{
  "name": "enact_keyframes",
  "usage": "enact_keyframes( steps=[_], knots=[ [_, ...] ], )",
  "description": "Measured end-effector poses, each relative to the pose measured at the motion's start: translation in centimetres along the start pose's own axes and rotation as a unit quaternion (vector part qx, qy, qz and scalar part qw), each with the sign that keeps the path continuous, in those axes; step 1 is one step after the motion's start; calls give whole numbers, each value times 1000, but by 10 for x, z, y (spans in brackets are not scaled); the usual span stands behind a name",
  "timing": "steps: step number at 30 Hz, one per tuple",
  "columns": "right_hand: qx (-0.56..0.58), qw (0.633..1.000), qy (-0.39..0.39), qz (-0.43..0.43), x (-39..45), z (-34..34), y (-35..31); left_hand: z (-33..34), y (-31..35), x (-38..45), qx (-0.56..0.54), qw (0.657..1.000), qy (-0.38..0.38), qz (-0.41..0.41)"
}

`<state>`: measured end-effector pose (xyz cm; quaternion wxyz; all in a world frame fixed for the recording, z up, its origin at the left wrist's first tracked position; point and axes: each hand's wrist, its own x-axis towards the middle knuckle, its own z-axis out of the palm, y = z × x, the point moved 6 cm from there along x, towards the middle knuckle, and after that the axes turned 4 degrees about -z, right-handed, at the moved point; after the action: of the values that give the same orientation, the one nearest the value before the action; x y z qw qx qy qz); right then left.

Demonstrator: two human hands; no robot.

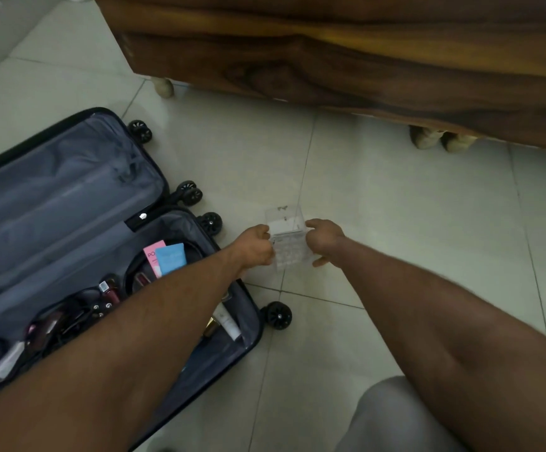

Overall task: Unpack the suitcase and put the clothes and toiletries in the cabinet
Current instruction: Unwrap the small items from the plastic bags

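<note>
Clear plastic box (287,238) is gripped from both sides above the tiled floor (395,207).
It is pinched by the left hand (257,245) and right hand (323,238), just beside the open suitcase (69,197), where a pink tube (151,257), blue tube (172,257) and white tube (227,321) are left; the wooden cabinet (346,57) is seen beyond.

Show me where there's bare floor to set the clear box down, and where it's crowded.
Bare tiled floor lies between the wooden cabinet and the clear box, which both the left hand and the right hand grip. More bare floor runs right of the right forearm. The open suitcase has its near half crowded with toiletries.
</note>
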<state>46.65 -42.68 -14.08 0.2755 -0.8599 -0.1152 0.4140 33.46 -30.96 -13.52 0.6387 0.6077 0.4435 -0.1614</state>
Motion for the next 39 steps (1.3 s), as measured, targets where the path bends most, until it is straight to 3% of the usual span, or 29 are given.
enact_keyframes(
  steps=[7, 18, 25, 28, 31, 34, 39],
  knots=[
    [-31, 998, 6, -54, 3, 7, -1, -9, -4, -1, 56, 998, 5, 21],
    [-183, 972, 32, -142, 12, 9, -10, -15, -5, -2, 69, 997, 3, 42],
    [-289, 924, 118, -219, -14, 5, -45, -41, 14, -21, 101, 987, 85, 93],
    [-250, 912, 160, -282, -43, 19, -90, -67, 16, -43, 49, 985, 126, 108],
    [-204, 911, 108, -342, -75, 63, -130, -97, 1, -79, 62, 980, 154, 107],
    [-224, 885, 22, -407, -104, 120, -158, -134, -36, -113, 114, 972, 186, 90],
    [-227, 852, -37, -470, -139, 204, -189, -198, -116, -166, 133, 963, 235, 10]
  ],
)
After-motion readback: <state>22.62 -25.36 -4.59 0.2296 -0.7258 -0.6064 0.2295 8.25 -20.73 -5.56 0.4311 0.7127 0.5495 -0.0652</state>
